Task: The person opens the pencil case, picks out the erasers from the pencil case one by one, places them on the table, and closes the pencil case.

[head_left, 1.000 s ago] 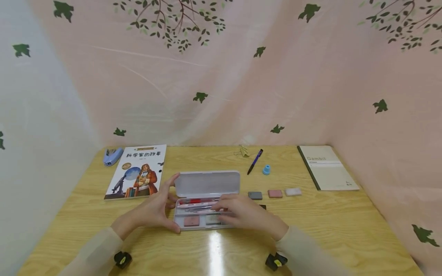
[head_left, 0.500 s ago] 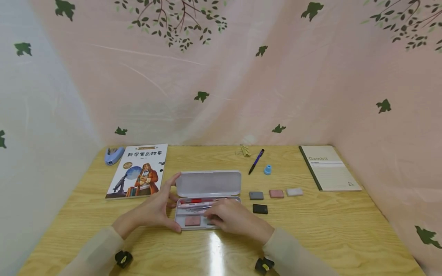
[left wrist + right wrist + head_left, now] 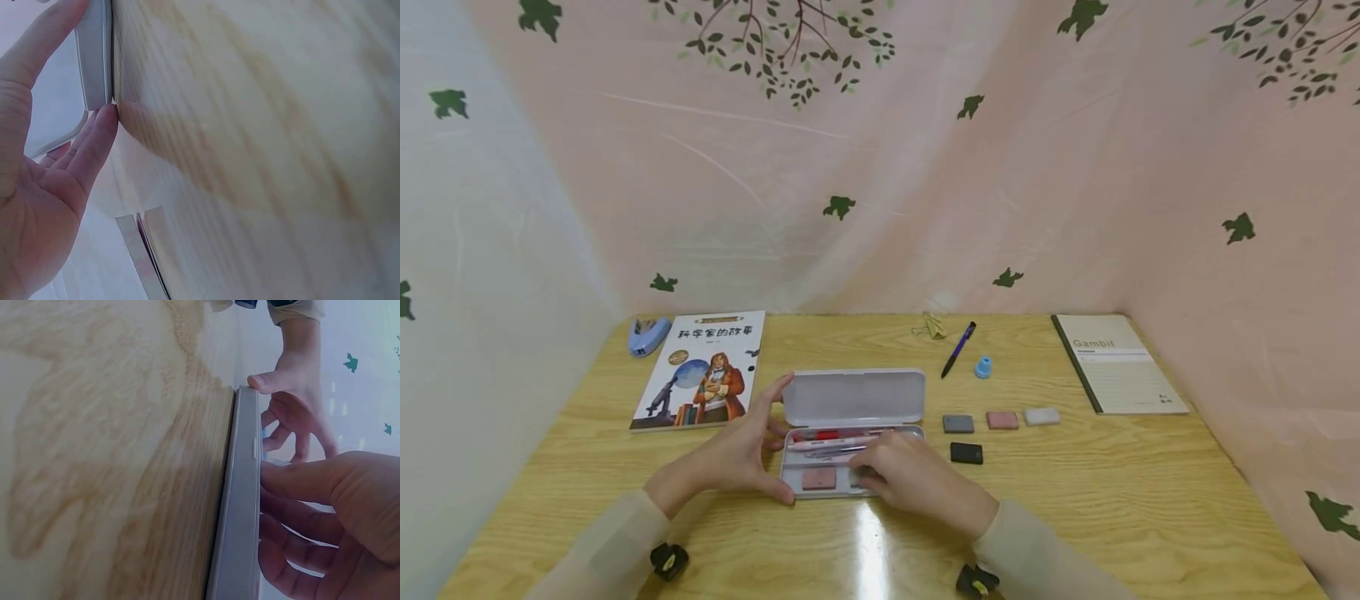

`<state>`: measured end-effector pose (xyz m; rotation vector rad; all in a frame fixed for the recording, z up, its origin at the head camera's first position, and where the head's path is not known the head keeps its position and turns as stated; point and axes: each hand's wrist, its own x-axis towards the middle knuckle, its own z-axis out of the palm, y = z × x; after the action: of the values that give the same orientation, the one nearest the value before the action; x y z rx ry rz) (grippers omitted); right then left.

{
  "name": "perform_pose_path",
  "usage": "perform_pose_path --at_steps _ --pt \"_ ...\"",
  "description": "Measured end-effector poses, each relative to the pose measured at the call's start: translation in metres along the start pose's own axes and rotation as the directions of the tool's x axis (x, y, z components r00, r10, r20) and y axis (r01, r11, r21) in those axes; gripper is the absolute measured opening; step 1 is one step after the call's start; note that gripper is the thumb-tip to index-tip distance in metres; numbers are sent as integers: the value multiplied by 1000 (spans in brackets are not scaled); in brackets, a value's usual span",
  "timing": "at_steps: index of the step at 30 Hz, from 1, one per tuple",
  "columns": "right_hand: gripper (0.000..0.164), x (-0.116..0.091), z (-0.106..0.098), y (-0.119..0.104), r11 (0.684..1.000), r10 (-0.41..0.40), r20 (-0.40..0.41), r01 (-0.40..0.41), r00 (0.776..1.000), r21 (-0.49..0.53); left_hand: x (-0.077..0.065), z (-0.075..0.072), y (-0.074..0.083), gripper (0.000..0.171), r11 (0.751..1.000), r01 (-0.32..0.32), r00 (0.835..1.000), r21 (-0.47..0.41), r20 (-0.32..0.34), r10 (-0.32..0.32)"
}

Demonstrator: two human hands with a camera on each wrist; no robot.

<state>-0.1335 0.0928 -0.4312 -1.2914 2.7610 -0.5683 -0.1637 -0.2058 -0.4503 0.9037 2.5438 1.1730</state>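
While right-wrist view hides pencil case (image 3: 855, 400) contents, head view shows pens (image 3: 826, 445), pink eraser (image 3: 819, 478) (worktop (image 3: 850, 337) back edge beyond); left hand (image 3: 733, 457) wide-fingered, right hand (image 3: 908, 473) curled, grip unclear.

White glare streaks the tabletop (image 3: 870, 550); wrist views look hazy.

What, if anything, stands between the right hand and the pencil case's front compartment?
Nothing visible does. The right hand reaches into the open pencil case at the front compartment, right of the pink eraser. The lid is tilted back at the far side, and the left hand holds the left end.
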Motion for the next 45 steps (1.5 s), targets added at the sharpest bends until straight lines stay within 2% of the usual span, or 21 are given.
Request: perform_pose_path --at_steps 4,14,23,32,41,45 --pt "18 2 0 2 998 0 15 -1 1000 58 0 0 0 147 1000 3 1000 -1 1 -3" --pt "18 5 1 7 996 -43 60 38 997 87 0 0 1 146 1000 9 1000 -8 4 -9" --pt "17 3 -1 7 990 0 90 -13 996 138 0 0 0 147 1000 -1 1000 -2 -2 1" --pt "15 4 -3 9 979 -37 91 18 995 204 0 0 1 147 1000 7 1000 5 1 -7" --pt "16 1 -1 12 983 -72 59 60 996 175 0 0 1 146 1000 2 1000 0 3 -2" --pt "18 -1 -2 14 967 -72 -2 70 997 245 0 0 2 147 1000 -1 1000 -2 3 1"
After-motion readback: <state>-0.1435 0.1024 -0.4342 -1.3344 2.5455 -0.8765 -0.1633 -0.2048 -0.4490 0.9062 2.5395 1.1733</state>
